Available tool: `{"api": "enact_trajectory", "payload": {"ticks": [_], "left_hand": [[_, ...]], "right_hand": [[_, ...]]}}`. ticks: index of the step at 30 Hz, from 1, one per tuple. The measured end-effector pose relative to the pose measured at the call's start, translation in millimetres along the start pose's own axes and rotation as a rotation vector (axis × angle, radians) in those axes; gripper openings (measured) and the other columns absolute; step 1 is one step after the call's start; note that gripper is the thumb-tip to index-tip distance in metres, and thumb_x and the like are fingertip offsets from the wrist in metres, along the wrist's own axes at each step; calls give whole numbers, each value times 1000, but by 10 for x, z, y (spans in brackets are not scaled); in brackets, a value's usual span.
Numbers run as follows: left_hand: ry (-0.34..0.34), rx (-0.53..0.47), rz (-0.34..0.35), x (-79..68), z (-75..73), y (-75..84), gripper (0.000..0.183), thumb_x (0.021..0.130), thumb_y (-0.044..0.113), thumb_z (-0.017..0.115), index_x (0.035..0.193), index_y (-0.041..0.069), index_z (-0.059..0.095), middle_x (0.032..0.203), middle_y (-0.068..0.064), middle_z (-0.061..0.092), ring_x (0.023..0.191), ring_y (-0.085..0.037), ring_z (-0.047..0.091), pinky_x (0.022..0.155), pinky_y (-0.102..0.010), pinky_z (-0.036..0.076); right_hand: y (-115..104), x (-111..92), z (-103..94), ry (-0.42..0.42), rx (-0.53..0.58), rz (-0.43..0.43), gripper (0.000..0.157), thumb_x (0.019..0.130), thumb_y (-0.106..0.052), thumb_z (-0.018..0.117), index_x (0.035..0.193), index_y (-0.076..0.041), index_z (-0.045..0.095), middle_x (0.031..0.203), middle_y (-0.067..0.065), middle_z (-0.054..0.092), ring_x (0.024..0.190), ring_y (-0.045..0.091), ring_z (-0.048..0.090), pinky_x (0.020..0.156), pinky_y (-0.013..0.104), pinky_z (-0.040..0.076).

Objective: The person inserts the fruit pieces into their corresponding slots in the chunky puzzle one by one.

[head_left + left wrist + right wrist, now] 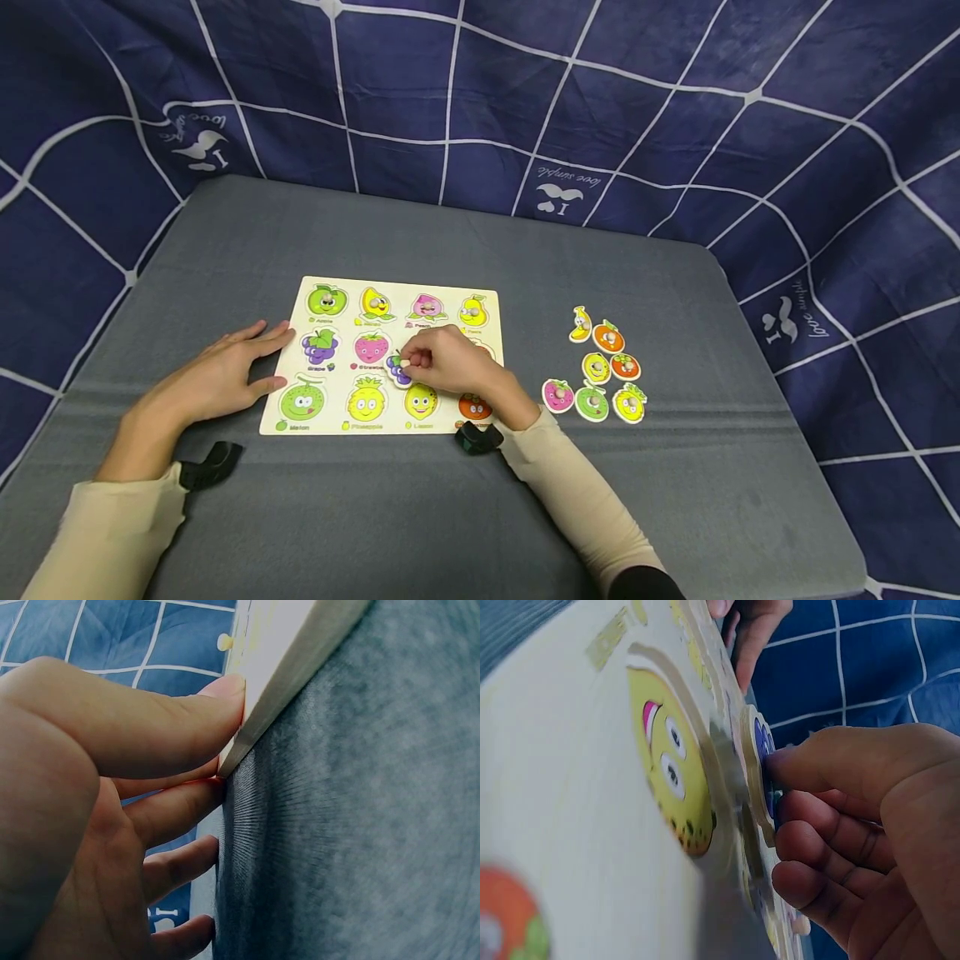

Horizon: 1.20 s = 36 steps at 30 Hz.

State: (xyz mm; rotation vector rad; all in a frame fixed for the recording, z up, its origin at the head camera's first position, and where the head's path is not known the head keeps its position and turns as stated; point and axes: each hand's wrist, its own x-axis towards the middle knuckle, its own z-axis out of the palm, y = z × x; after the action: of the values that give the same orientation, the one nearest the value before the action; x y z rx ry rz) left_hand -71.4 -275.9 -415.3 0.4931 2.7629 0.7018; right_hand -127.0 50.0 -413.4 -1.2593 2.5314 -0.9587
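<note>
The right hand (450, 358) hides part of the grape piece (396, 372) and fruit puzzle board (336, 404) from me; some small labels (371, 322) blur.

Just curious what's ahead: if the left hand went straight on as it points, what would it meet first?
Most likely the left edge of the fruit board. The thumb of the left hand appears to touch it in the left wrist view, though contact is hard to judge.

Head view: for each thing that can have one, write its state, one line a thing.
Puzzle board, flat on the table
Top-row pieces, seated in the board
Grape slot, unfilled
Grape piece, pinched by the right hand
Seven loose pieces, lying right of the board
Left hand, touching the board's edge
</note>
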Motion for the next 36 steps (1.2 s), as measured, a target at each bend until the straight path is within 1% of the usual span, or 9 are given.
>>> {"api": "enact_trajectory", "payload": {"ticks": [14,21,27,36], "left_hand": [[0,6,-9,-20,3,-18,75,86,17,76,148,-6,39,152,-28,33,140,-54,23,106,-73,19],[5,2,-2,-27,1,2,74,86,16,76,147,-6,39,152,-27,34,139,-55,24,104,-74,20],[-4,0,-7,-9,-5,14,75,86,16,76,147,-6,39,153,-27,33,140,-55,23,105,-74,20],[9,3,6,-6,-13,15,73,86,15,76,146,-6,41,152,-27,35,138,-55,25,105,-73,21]], "right_hand": [[-174,204,71,12,17,-27,3,86,-7,74,87,-5,73,72,-4,60,65,4,52,61,14,43],[-220,308,125,3,19,-10,3,86,-6,72,88,-5,73,71,-4,60,66,4,52,62,13,42],[-257,404,167,-6,22,-4,4,87,-7,70,87,-6,74,70,-4,60,64,4,51,61,13,41],[-296,492,183,-24,10,35,4,88,-8,69,89,-7,74,71,-5,61,64,3,51,63,12,41]]}}
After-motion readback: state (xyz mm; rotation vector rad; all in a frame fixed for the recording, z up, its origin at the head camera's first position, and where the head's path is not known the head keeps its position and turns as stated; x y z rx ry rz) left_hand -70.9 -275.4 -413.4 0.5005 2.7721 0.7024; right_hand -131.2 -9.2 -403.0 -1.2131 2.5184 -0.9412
